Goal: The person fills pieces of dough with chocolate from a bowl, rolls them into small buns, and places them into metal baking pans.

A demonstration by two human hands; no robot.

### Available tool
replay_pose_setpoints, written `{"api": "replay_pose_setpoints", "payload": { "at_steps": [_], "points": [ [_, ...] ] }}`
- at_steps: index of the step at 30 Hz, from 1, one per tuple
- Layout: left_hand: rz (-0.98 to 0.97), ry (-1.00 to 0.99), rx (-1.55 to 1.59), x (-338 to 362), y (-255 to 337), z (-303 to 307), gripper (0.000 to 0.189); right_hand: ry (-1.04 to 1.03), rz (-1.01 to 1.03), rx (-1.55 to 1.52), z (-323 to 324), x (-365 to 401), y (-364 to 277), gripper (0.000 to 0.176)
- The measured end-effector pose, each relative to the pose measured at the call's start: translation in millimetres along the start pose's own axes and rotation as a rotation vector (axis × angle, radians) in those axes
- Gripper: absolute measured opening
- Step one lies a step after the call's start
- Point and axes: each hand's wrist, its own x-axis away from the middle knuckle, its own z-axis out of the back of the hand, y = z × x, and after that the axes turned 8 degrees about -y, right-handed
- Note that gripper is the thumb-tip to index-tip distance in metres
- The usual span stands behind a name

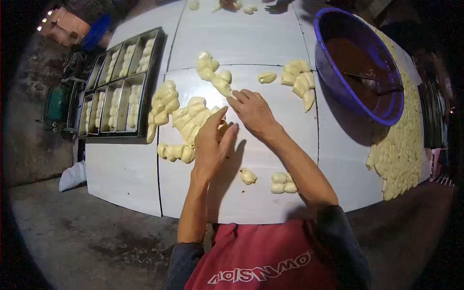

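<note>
Pale dough pieces lie in clumps on the white table (348,179). My left hand (211,145) is at the right edge of a dough clump (189,118), thumb and fingers apart; a bit of dough shows behind its fingers. My right hand (253,112) has its fingers bent together at the lower end of a dough strip (221,82), pinching its tip. Nearer to me are a small filled-looking dough piece (248,176) and a group of joined dough balls (283,183). Another clump (298,79) lies right of my right hand.
A black divided tin tray (137,104) with dough rows stands at the left. At the right, a purple basin (394,118) holds brown filling and a utensil, beside a wide spread of dough pieces (398,164). Another person's hand (278,7) shows at the far edge.
</note>
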Motion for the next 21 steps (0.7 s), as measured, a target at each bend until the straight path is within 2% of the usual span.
{"api": "replay_pose_setpoints", "payload": {
  "at_steps": [3, 4, 5, 7, 10, 11, 13, 14, 17, 18, 21],
  "points": [
    [0.068, -0.018, 0.059, -6, 1, 5, 0.047, -0.140, -0.130, -0.303, 16, 4, 10, 0.022],
    [0.087, -0.029, 0.080, -5, 0, 4, 0.047, -0.069, -0.125, -0.397, 26, 9, 11, 0.022],
    [0.104, -0.029, 0.192, -2, -2, -3, 0.048, -0.133, -0.323, -0.642, 44, 25, 7, 0.021],
    [0.132, -0.028, 0.417, 4, -7, -24, 0.049, -0.159, -0.630, -1.353, 48, 58, 11, 0.021],
    [0.094, -0.205, 0.333, 15, 14, -42, 0.067, -0.035, -0.872, -1.523, 76, 110, 2, 0.024],
    [0.062, -0.279, 0.241, 17, 30, -47, 0.071, -0.053, -0.849, -1.584, 75, 131, 5, 0.028],
    [0.054, -0.348, 0.246, 24, 55, -63, 0.077, 0.116, -0.828, -1.721, 78, 154, -10, 0.034],
    [0.041, -0.333, 0.260, 27, 66, -74, 0.061, 0.212, -0.745, -1.667, 73, 168, -11, 0.040],
    [0.230, -0.422, 0.530, 32, 74, -95, 0.045, 0.407, -0.598, -1.827, 88, 181, -37, 0.036],
    [-0.030, -0.416, 0.343, 33, 78, -93, 0.028, 0.341, -0.702, -1.844, 92, 189, -32, 0.031],
    [0.143, -0.540, 0.420, 30, 86, -87, 0.022, 0.169, -0.797, -1.556, 110, 202, -26, 0.031]
  ]
}}
